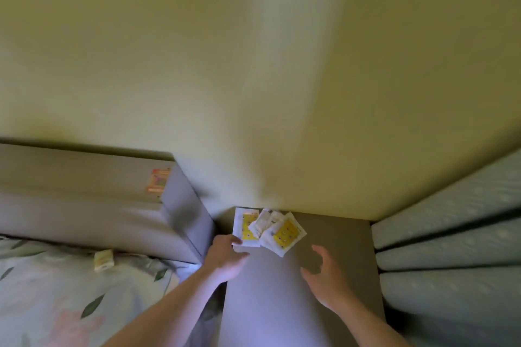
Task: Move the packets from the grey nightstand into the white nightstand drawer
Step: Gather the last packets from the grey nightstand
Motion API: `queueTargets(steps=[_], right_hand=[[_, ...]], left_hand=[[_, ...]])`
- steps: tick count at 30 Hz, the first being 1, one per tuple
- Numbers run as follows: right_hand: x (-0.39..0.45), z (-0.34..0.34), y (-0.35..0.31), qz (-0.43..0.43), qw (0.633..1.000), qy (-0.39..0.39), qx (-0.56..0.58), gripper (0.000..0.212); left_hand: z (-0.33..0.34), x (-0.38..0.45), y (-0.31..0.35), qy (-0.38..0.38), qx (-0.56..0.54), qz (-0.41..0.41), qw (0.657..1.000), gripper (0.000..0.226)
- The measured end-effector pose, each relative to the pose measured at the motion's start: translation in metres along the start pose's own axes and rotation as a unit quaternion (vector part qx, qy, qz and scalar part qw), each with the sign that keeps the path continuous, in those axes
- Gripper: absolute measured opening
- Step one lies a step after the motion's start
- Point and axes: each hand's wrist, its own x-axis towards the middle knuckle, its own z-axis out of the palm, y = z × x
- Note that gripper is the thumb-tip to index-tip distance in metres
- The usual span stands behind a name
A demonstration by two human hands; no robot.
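Head view, blurred by motion. Far left: bed [56,290] with a leaf-print cover, a small yellow-white box [103,260] lying on it near the headboard [84,205]. An orange label [158,181] is stuck on the headboard's end; its writing is unreadable.

Centre: grey nightstand [324,234] against the yellow wall. Packets [267,229] lie in a loose overlapping heap at the nightstand's back left corner, touching the wall line. They are white with yellow panels; the print is too smeared to read. The heap's long axis runs left to right, along the wall.

Left hand [227,258] is at the heap's near left edge, fingertips touching or just pinching the corner of the leftmost packet; the blur leaves the grip unclear. Right hand [321,273] hovers above the nightstand top, fingers spread wide and loosely curved, holding nothing, near the heap's right end but apart from it.

Judgement: the packets lie ahead of both hands; the left is nearer and should take first hold, while the right must reach forward and left.

Right: folds of pale green curtain [451,234]. White nightstand not in view.
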Motion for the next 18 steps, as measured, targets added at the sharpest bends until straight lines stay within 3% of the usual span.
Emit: queueTargets(steps=[2, 6, 8, 11, 14, 18], right_hand=[[0.032, 0.013, 0.002, 0.019, 1.0, 0.01, 0.006, 0.073], [0.094, 0.038, 0.001, 0.034, 0.998, 0.038, 0.033, 0.071], [0.127, 0.053, 0.002, 0.039, 0.997, 0.051, 0.041, 0.066], [0.169, 0.081, 0.01, 0.096, 0.989, 0.086, 0.078, 0.074], [0.192, 0.107, 0.017, 0.155, 0.974, 0.147, 0.081, 0.094], [0.193, 0.127, 0.018, 0.183, 0.962, 0.186, 0.084, 0.107]], left_hand=[[0.013, 0.04, 0.001, 0.014, -0.005, 0.003, 1.0, 0.023], [0.047, 0.11, -0.008, 0.022, 0.0, -0.021, 1.0, 0.055], [0.064, 0.139, -0.011, 0.017, -0.013, -0.044, 0.999, 0.058], [0.084, 0.165, -0.013, 0.053, -0.04, -0.069, 0.995, 0.046], [0.099, 0.176, -0.019, 0.116, -0.024, -0.042, 0.992, 0.025], [0.1, 0.182, -0.035, 0.154, -0.012, -0.011, 0.988, 0.022]])
